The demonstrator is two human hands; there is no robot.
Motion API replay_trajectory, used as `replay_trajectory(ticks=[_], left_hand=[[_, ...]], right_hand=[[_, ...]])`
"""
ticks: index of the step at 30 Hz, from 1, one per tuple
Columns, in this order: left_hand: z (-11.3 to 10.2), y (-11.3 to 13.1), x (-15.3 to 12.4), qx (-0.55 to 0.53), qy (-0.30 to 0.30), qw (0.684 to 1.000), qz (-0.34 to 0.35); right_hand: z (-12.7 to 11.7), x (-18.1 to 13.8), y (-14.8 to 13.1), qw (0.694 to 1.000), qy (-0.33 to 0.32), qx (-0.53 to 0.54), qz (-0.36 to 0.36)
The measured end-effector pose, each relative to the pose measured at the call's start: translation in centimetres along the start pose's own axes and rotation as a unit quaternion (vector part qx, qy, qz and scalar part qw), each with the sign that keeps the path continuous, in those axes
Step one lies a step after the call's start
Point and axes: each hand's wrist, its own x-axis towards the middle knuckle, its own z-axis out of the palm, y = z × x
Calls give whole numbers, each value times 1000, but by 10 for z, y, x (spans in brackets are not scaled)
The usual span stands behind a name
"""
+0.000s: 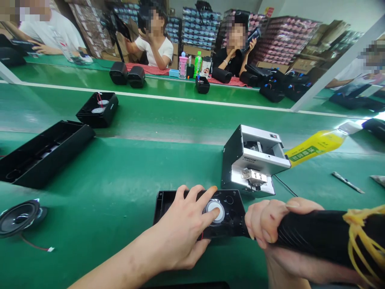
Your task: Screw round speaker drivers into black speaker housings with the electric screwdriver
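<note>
A black speaker housing [228,208] lies flat on the green table in front of me, with a round silver speaker driver [217,210] seated in it. My left hand [183,228] rests on the housing, its fingers spread and the fingertips pressing on the driver. My right hand [276,226] is closed around the black handle of a power screwdriver [319,237], held sideways just right of the housing. Yellow cord [361,233] is wound around the tool's rear end.
A silver screw feeder box [252,158] stands just behind the housing. A long black case [42,152] and a loose speaker cone [19,216] lie at the left. A second housing [98,108] sits on the conveyor belt. A yellow bottle [319,146] lies right. Several people work across the belt.
</note>
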Motion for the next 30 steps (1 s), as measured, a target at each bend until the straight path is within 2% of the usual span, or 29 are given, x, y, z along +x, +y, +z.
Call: replay_trajectory(ticks=[6, 9, 12, 14, 18, 24, 27, 30], left_hand=[[1, 0, 0, 2, -3, 1000, 3], [0, 2, -1, 2, -5, 1000, 4], [0, 4, -2, 1, -6, 1000, 5], [1, 5, -2, -3, -6, 1000, 4], [3, 5, -2, -9, -6, 1000, 5], [0, 3, -1, -10, -9, 1000, 12], [-1, 4, -1, -19, -15, 1000, 18], [0, 5, -3, -7, 8, 1000, 6]], right_hand=[[11, 1, -4, 1000, 7, 0, -2], [4, 3, -7, 999, -38, 15, 23], [-5, 5, -9, 990, -98, 28, 98], [-4, 4, -8, 992, -76, 29, 93], [12, 1, -1, 1000, 7, 18, 9], [19, 1, 10, 1000, 14, 7, -6], [18, -4, 10, 1000, 18, 2, 6], [20, -12, 4, 999, 32, 19, 26]])
